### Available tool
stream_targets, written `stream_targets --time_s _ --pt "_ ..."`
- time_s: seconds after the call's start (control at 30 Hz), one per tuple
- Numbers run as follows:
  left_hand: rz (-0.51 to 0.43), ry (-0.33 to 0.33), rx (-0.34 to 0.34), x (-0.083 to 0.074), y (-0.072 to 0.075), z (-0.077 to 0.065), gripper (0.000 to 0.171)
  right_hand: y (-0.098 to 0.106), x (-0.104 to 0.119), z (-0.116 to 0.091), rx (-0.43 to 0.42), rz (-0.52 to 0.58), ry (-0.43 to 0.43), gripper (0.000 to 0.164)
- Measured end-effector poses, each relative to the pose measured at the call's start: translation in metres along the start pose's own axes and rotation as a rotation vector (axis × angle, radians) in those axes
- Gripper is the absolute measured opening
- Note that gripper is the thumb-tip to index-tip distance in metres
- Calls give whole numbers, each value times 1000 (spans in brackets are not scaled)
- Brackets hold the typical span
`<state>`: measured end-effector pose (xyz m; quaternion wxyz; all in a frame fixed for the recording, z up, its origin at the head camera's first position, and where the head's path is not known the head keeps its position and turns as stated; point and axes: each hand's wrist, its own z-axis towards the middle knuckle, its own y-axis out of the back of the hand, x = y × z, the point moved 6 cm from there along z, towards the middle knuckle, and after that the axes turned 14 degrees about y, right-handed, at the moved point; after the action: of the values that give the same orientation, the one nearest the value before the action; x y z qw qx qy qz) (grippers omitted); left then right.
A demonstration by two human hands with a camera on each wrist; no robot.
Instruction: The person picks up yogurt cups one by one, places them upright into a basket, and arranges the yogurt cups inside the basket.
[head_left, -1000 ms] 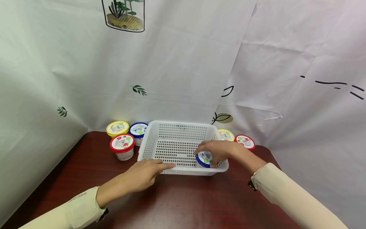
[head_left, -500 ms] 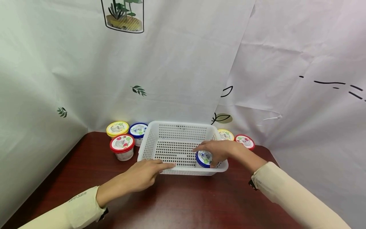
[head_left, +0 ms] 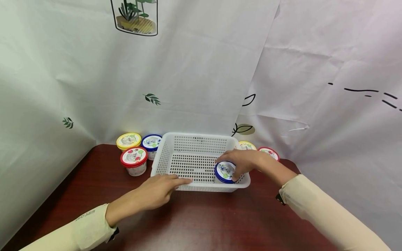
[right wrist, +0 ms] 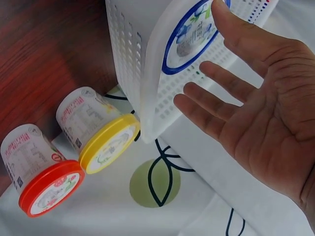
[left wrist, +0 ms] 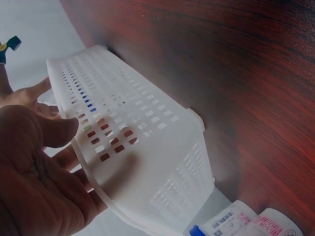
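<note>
A white perforated plastic basket (head_left: pixel 201 187) stands on the table. My left hand (head_left: pixel 158 191) grips its near rim; in the left wrist view the thumb (left wrist: pixel 59 132) lies on the outer wall and the fingers reach over inside. A tub with a blue lid (head_left: pixel 224 171) stands upright in the basket's near right corner. Just above and behind that tub is my right hand (head_left: pixel 240 161). In the right wrist view its fingers (right wrist: pixel 206 115) are spread and extended, apart from the lid, while the thumb tip overlaps the lid's edge; contact there cannot be told.
Left of the basket stand tubs with a yellow lid (head_left: pixel 128 140), a blue lid (head_left: pixel 152 141) and a red lid (head_left: pixel 134 157). On the right are a yellow-lidded tub (right wrist: pixel 98 128) and a red-lidded tub (right wrist: pixel 42 167). A printed white cloth (head_left: pixel 201 69) hangs behind the table (head_left: pixel 201 223).
My right hand has risen slightly and shifted back from the blue-lidded tub, so more of its lid shows. The left hand and basket have stayed put.
</note>
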<state>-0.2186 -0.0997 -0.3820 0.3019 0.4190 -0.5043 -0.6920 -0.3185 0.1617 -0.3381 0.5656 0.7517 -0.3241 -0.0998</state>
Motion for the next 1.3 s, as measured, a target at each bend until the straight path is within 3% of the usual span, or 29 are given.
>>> stream_targets --time_s 0.47,0.73,1.0,1.3 --pt "1 13 7 0 -1 0 60 10 -16 -13 -31 4 -29 82" --pt "0 12 8 0 -2 0 61 18 -28 -21 -87 -68 4 76" --pt "-2 6 2 1 -3 0 62 20 -46 -32 -103 -13 -86 73" --pt "2 9 1 1 -3 0 63 20 -56 -42 -121 -33 -115 75"
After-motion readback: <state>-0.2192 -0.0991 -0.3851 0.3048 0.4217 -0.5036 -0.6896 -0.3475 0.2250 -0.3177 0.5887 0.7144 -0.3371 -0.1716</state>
